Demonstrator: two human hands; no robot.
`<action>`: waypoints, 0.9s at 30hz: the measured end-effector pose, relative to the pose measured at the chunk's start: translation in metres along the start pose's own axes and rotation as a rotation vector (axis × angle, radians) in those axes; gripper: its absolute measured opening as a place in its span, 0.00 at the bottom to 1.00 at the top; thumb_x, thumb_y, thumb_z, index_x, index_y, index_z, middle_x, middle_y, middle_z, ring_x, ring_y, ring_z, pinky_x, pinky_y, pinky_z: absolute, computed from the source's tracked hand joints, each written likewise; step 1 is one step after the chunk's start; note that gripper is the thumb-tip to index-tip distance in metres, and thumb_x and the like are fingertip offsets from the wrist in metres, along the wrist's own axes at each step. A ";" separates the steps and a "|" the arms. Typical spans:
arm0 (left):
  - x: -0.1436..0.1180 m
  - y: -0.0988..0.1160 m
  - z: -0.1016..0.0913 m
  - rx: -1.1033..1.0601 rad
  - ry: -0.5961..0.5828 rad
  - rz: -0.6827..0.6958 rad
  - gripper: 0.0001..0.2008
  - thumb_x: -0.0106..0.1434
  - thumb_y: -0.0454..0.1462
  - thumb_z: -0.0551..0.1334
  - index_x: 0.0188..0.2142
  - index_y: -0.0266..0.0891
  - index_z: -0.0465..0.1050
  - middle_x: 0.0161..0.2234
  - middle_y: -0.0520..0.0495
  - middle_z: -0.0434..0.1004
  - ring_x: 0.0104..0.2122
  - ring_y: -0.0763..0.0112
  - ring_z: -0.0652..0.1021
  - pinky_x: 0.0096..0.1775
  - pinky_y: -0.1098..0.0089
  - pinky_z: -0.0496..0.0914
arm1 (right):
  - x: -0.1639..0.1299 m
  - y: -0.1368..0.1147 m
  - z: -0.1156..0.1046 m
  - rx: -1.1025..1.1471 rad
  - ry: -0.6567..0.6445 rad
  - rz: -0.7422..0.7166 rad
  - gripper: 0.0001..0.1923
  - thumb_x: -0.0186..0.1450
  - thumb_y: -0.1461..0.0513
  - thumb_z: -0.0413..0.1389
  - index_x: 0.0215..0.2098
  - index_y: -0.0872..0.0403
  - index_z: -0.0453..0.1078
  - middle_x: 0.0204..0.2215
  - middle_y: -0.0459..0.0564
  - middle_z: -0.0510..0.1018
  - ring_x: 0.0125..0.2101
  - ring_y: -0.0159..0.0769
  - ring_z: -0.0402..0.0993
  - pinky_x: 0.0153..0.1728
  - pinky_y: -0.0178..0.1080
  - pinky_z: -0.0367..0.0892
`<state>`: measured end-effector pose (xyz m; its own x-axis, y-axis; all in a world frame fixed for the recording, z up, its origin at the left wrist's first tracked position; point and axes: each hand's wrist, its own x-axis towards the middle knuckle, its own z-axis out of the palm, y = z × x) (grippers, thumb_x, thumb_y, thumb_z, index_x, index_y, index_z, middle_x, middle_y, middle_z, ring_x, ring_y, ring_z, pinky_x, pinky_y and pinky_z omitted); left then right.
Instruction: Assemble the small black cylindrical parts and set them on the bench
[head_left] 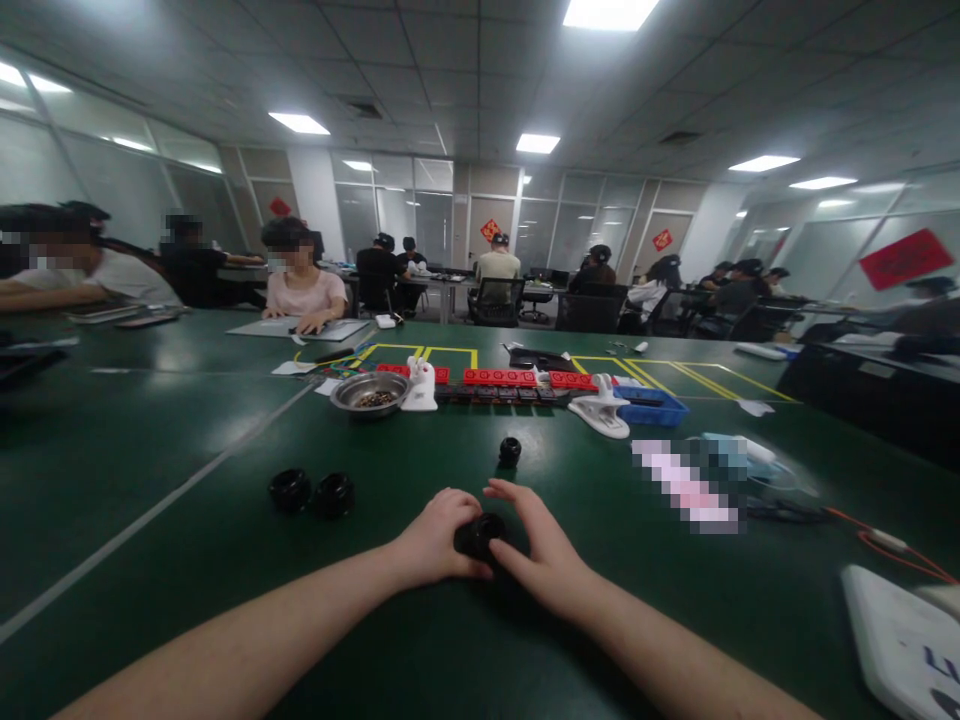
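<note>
A small, round, glossy black plastic part is sitting low on the dark green tabletop, near the middle of its near edge, and is being gripped from both sides. The left hand is pressing against its left side with curled fingers, while the right hand is closing on its right side, index finger stretching over the top. Only the part's upper face is showing between the fingers; it is looking like a short ring with a dark hollow in the centre, lying flat rather than standing on edge.
</note>
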<state>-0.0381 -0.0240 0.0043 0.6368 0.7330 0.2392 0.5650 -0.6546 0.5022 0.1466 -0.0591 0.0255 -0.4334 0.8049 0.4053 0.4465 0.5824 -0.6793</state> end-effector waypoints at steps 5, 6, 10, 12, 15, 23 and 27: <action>0.000 0.005 -0.001 -0.003 0.020 -0.008 0.22 0.43 0.48 0.67 0.36 0.39 0.69 0.38 0.47 0.67 0.40 0.60 0.67 0.43 0.63 0.64 | 0.000 -0.003 0.006 -0.177 0.125 0.083 0.28 0.49 0.62 0.59 0.47 0.55 0.58 0.40 0.53 0.68 0.43 0.43 0.64 0.45 0.47 0.59; 0.000 0.005 -0.001 -0.003 0.019 -0.008 0.22 0.44 0.48 0.67 0.36 0.39 0.69 0.38 0.47 0.67 0.40 0.60 0.67 0.43 0.63 0.63 | 0.000 -0.004 0.007 -0.189 0.115 0.089 0.26 0.50 0.63 0.58 0.46 0.55 0.59 0.39 0.52 0.69 0.42 0.42 0.64 0.45 0.47 0.60; -0.001 0.005 0.000 0.011 0.014 -0.003 0.24 0.45 0.45 0.66 0.41 0.39 0.67 0.40 0.46 0.66 0.42 0.59 0.66 0.45 0.62 0.62 | -0.001 -0.006 0.006 -0.164 0.037 0.012 0.26 0.49 0.69 0.51 0.48 0.55 0.57 0.42 0.52 0.68 0.45 0.41 0.63 0.51 0.49 0.53; -0.002 0.005 0.000 0.022 0.017 -0.006 0.24 0.45 0.46 0.66 0.40 0.39 0.67 0.41 0.46 0.65 0.43 0.58 0.66 0.46 0.61 0.62 | -0.002 -0.006 0.004 -0.162 0.014 -0.030 0.30 0.48 0.70 0.50 0.50 0.55 0.54 0.46 0.53 0.66 0.49 0.42 0.59 0.54 0.51 0.45; -0.002 0.007 -0.002 0.030 0.006 -0.014 0.21 0.45 0.47 0.66 0.36 0.39 0.68 0.40 0.46 0.66 0.42 0.59 0.66 0.44 0.61 0.63 | -0.002 -0.002 0.005 -0.183 0.066 0.006 0.28 0.51 0.66 0.52 0.51 0.55 0.53 0.48 0.55 0.64 0.50 0.43 0.58 0.53 0.51 0.48; -0.001 0.006 0.000 0.063 -0.018 -0.006 0.21 0.46 0.47 0.65 0.39 0.42 0.67 0.43 0.46 0.65 0.47 0.57 0.65 0.54 0.47 0.44 | 0.000 -0.007 0.010 -0.311 0.148 0.045 0.25 0.52 0.61 0.55 0.48 0.57 0.57 0.36 0.53 0.69 0.41 0.44 0.63 0.47 0.51 0.55; -0.001 0.002 0.002 0.061 -0.009 -0.005 0.22 0.47 0.45 0.65 0.41 0.42 0.67 0.43 0.46 0.65 0.47 0.58 0.65 0.54 0.49 0.45 | -0.002 -0.011 0.007 -0.281 0.047 -0.067 0.27 0.50 0.67 0.51 0.49 0.55 0.55 0.43 0.53 0.68 0.46 0.42 0.61 0.54 0.52 0.44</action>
<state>-0.0361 -0.0265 0.0032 0.6382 0.7351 0.2288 0.5994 -0.6609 0.4516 0.1370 -0.0675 0.0276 -0.4353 0.7643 0.4757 0.6204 0.6376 -0.4567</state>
